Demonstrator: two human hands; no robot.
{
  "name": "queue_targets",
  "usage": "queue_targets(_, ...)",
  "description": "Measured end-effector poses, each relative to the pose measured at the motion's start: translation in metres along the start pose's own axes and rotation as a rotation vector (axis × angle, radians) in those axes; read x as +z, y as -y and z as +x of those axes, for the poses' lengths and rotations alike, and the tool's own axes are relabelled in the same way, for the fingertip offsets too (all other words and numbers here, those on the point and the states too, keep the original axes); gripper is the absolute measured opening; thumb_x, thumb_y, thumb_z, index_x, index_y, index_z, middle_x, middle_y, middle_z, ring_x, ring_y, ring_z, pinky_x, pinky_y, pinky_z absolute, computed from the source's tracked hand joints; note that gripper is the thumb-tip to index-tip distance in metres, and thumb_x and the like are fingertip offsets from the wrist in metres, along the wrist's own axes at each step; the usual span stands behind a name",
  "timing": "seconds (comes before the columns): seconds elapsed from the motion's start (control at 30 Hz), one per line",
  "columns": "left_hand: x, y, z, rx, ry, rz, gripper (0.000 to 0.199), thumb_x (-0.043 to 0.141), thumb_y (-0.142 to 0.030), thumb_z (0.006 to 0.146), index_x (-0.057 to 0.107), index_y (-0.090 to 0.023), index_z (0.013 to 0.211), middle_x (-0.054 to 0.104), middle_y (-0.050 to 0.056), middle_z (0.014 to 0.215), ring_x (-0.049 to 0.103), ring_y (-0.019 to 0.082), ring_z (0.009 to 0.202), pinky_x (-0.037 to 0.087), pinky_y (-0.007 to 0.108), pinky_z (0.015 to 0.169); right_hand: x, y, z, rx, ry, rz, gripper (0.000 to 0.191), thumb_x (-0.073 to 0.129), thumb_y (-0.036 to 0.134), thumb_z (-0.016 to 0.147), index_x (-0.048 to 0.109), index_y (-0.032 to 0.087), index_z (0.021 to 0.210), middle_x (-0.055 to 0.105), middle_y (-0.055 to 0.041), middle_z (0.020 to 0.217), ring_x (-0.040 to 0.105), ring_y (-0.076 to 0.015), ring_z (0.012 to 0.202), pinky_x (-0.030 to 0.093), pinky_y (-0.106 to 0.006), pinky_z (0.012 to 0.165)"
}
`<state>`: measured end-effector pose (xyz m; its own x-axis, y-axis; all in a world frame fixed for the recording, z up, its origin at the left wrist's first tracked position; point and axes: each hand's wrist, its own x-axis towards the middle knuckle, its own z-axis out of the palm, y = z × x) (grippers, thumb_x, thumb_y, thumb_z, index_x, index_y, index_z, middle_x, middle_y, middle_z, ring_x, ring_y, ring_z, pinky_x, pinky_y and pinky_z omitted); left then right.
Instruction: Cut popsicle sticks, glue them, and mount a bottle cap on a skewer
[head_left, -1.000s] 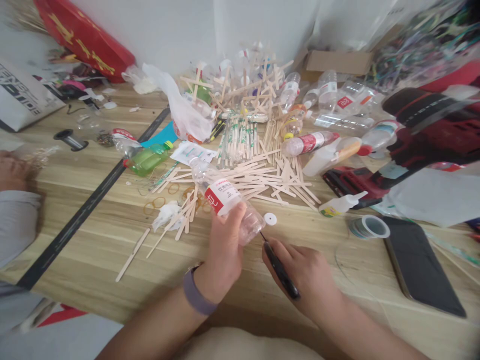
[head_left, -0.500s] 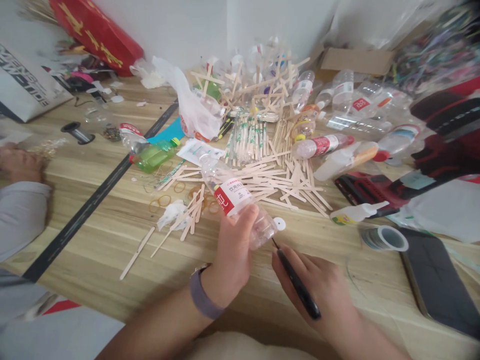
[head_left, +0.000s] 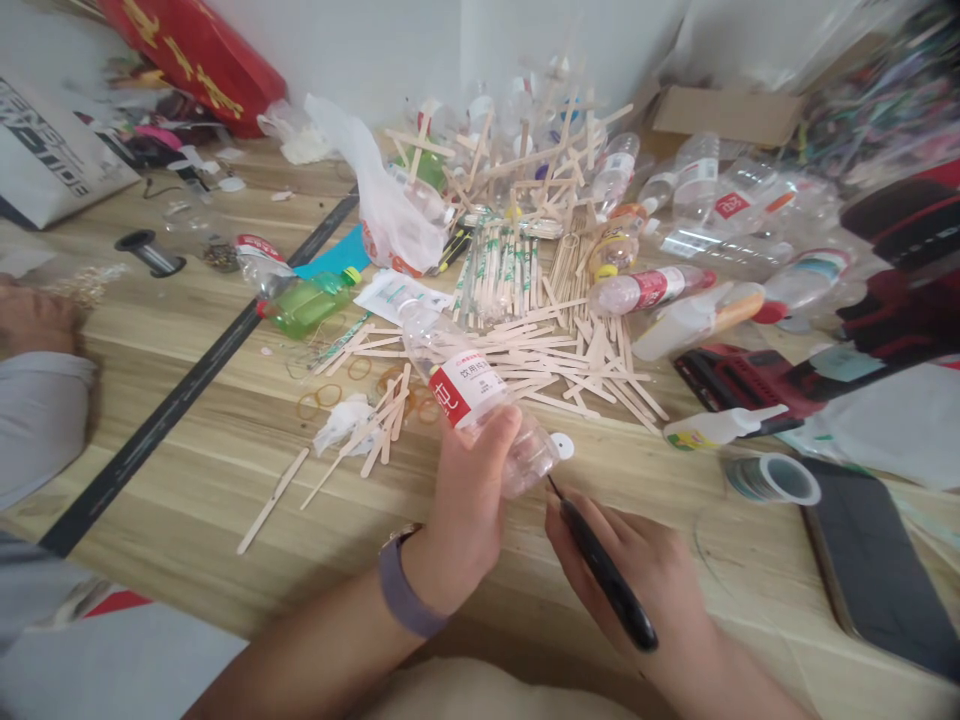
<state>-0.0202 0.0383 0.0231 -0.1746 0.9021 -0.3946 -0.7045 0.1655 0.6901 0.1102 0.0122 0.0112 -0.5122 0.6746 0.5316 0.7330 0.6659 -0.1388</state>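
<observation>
My left hand (head_left: 474, 490) is wrapped round the lower part of a clear plastic bottle (head_left: 442, 345) with a red and white label. The bottle lies tilted, its neck pointing away from me and its base toward my right hand (head_left: 626, 560). That hand grips the black handle of a thin-shafted tool (head_left: 607, 575), which looks like an awl. Its thin metal tip is at the bottle's base; whether it has gone into the plastic I cannot tell. A small white disc (head_left: 562, 446) lies just beyond the base.
Wooden craft sticks (head_left: 555, 370) lie piled beyond the bottle, with several plastic bottles (head_left: 652, 288) behind. On the right are a glue bottle (head_left: 709, 428), a wire spool (head_left: 772, 480), a phone (head_left: 885, 570) and a red-black power tool (head_left: 750, 385). Another person's hand (head_left: 34, 318) rests at far left.
The tool's handle has shifted slightly right and down in the picture, its tip staying by the bottle's base. The left hand's grip looks the same. The camera view has shifted a little.
</observation>
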Motion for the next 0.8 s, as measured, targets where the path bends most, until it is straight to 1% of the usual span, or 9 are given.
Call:
queue_targets(0.17,0.002,-0.001,-0.001,0.003,0.01,0.01,0.037,0.077,-0.034,0.071,0.053,-0.021,0.096,0.06,-0.002,0.081,0.06,0.013,0.073,0.052,0.027,0.068,0.0,-0.001,0.0,-0.034,-0.024,-0.017,0.041,0.035,0.019,0.102,0.06,0.015,0.07,0.056,0.0016,0.048,0.049,-0.0103,0.036,0.033,-0.025,0.043)
queue_targets(0.27,0.002,-0.001,-0.001,0.02,0.013,0.015,0.038,0.077,-0.034,0.071,0.053,-0.021,0.097,0.06,-0.001,0.081,0.06,0.013,0.073,0.051,0.027,0.068,-0.001,0.0,0.001,-0.028,-0.03,-0.021,0.041,0.035,0.02,0.103,0.061,0.013,0.072,0.057,0.001,0.048,0.05,-0.0105,0.036,0.034,-0.026,0.043)
queue_targets(0.43,0.002,0.0,-0.002,0.017,-0.015,0.016,0.043,0.078,-0.035,0.07,0.052,-0.021,0.1,0.061,-0.001,0.083,0.061,0.013,0.073,0.052,0.028,0.068,-0.003,0.001,0.004,-0.027,-0.036,-0.017,0.042,0.034,0.02,0.103,0.063,0.012,0.074,0.058,0.0011,0.047,0.051,-0.01,0.035,0.036,-0.025,0.042)
queue_targets(0.57,0.002,0.002,-0.003,0.037,-0.011,0.017,0.043,0.077,-0.034,0.072,0.051,-0.021,0.103,0.062,-0.001,0.084,0.061,0.013,0.074,0.053,0.027,0.067,0.0,0.0,-0.002,-0.01,-0.041,0.031,0.038,0.038,0.018,0.1,0.066,0.01,0.077,0.061,-0.0015,0.05,0.053,-0.0116,0.037,0.036,-0.027,0.041)
queue_targets(0.6,0.002,0.002,-0.003,0.035,-0.012,0.015,0.044,0.078,-0.034,0.072,0.051,-0.021,0.103,0.062,0.0,0.085,0.062,0.014,0.074,0.053,0.027,0.067,0.002,-0.001,-0.005,0.047,-0.031,0.101,0.036,0.041,0.02,0.099,0.066,0.011,0.076,0.062,-0.002,0.05,0.054,-0.0122,0.037,0.036,-0.027,0.041)
queue_targets(0.7,0.003,0.002,-0.003,0.03,0.005,-0.009,0.044,0.079,-0.034,0.072,0.052,-0.021,0.104,0.063,0.001,0.088,0.063,0.015,0.077,0.054,0.029,0.07,0.003,0.0,-0.01,0.338,0.053,0.434,0.035,0.047,0.03,0.097,0.065,0.016,0.07,0.065,-0.0029,0.053,0.058,-0.0134,0.039,0.039,-0.025,0.039)
queue_targets(0.73,0.003,0.001,-0.003,0.032,0.018,-0.017,0.043,0.078,-0.034,0.072,0.052,-0.02,0.104,0.063,0.001,0.088,0.063,0.015,0.078,0.054,0.028,0.07,0.002,0.001,-0.01,0.436,0.094,0.536,0.038,0.046,0.033,0.098,0.064,0.017,0.069,0.065,-0.0028,0.053,0.058,-0.013,0.038,0.04,-0.023,0.038)
queue_targets(0.8,0.002,0.001,-0.002,0.043,0.036,-0.008,0.038,0.076,-0.035,0.075,0.054,-0.019,0.101,0.063,0.001,0.086,0.062,0.014,0.076,0.053,0.026,0.068,-0.002,0.001,-0.006,0.596,0.232,0.725,0.045,0.038,0.039,0.101,0.065,0.016,0.073,0.067,-0.0034,0.054,0.057,-0.0124,0.034,0.041,-0.022,0.034)
